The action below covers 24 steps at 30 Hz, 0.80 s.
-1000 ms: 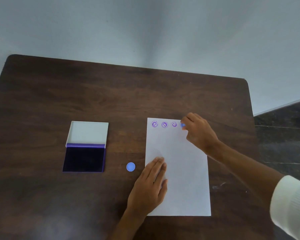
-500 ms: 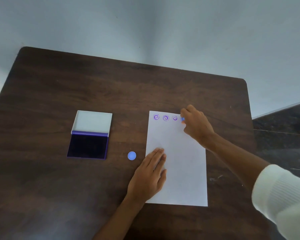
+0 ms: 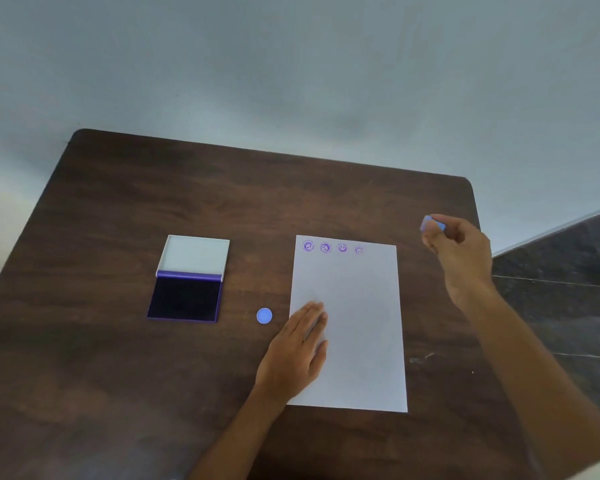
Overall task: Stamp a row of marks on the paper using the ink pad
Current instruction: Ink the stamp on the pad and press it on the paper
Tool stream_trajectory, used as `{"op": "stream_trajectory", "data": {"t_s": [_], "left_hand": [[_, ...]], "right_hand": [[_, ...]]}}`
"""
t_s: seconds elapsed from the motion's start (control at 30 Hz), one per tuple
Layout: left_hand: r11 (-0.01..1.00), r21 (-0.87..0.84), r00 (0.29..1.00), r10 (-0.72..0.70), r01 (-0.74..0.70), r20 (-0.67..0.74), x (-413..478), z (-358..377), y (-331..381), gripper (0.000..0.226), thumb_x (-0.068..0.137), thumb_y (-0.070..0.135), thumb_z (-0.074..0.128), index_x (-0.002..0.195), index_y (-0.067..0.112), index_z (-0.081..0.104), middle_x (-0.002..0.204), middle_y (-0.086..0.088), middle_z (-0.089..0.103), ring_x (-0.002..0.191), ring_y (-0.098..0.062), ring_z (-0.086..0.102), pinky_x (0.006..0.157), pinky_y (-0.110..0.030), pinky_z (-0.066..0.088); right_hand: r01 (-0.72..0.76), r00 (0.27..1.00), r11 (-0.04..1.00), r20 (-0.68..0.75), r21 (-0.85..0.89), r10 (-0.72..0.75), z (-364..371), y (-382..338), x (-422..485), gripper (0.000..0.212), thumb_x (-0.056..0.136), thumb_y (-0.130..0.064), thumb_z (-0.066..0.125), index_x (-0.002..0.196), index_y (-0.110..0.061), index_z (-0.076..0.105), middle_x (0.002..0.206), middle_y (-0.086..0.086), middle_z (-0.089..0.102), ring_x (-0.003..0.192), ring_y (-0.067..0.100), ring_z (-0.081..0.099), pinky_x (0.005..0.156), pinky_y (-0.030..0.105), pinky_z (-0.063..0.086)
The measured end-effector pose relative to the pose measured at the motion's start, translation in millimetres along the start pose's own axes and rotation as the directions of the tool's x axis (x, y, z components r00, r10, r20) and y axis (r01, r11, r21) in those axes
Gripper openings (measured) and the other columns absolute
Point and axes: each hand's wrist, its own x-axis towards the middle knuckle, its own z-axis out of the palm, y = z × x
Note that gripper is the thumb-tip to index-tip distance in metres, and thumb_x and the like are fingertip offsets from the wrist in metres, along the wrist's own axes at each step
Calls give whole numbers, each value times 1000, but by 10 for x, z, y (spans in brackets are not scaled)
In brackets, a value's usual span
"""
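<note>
Paper (image 3: 357,323) lies upright on the dark wooden table (image 3: 222,188), right of centre, with four purple round marks (image 3: 333,248) in a row along its top edge — the rightmost one fainter than the other three. The left hand (image 3: 297,355) lies flat, palm down, fingers together, across the paper's left edge near the lower half, holding nothing. The right hand (image 3: 459,251) is raised off to the right of the sheet's top corner, clear of the paper, its fingertips pinched on a small blue stamp (image 3: 432,224). The ink pad (image 3: 186,298) sits open well to the left of the sheet, dark purple pad toward the person and pale lid (image 3: 196,253) folded back behind it. A small blue round cap (image 3: 264,315) rests on the table between pad and paper — just beside the left hand's fingers, not touching them.
</note>
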Motion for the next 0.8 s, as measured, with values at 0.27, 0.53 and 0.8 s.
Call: {"op": "stream_trajectory", "data": {"t_s": [0.27, 0.53, 0.8], "left_hand": [[985, -169, 993, 4, -23, -117, 31, -270, 99, 39, 93, 13, 68, 130, 3, 62, 140, -9, 58, 133, -20, 51, 102, -35, 51], [990, 3, 971, -140, 143, -196, -517, -1336, -665, 32, 99, 20, 55, 126, 6, 65, 128, -9, 63, 120, -16, 57, 102, -33, 48], [746, -102, 693, -653, 658, -307, -864, -1726, -1469, 46, 95, 38, 60, 137, 21, 52, 135, -2, 47, 123, -12, 45, 96, -46, 51]], "right_hand": [[-165, 975, 974, 171, 153, 138, 142, -157, -731, 21, 81, -36, 73, 98, -22, 72, 88, -3, 76, 81, 9, 70, 67, 17, 56], [75, 940, 993, 340, -92, -40, 1120, -311, -1436, 10, 86, -25, 70, 95, -24, 70, 87, -11, 73, 78, 6, 69, 71, 15, 53], [496, 739, 791, 652, -358, -168, 2353, -126, -1854, 17, 85, -16, 68, 101, -13, 62, 105, 5, 65, 85, 11, 57, 77, 16, 47]]}}
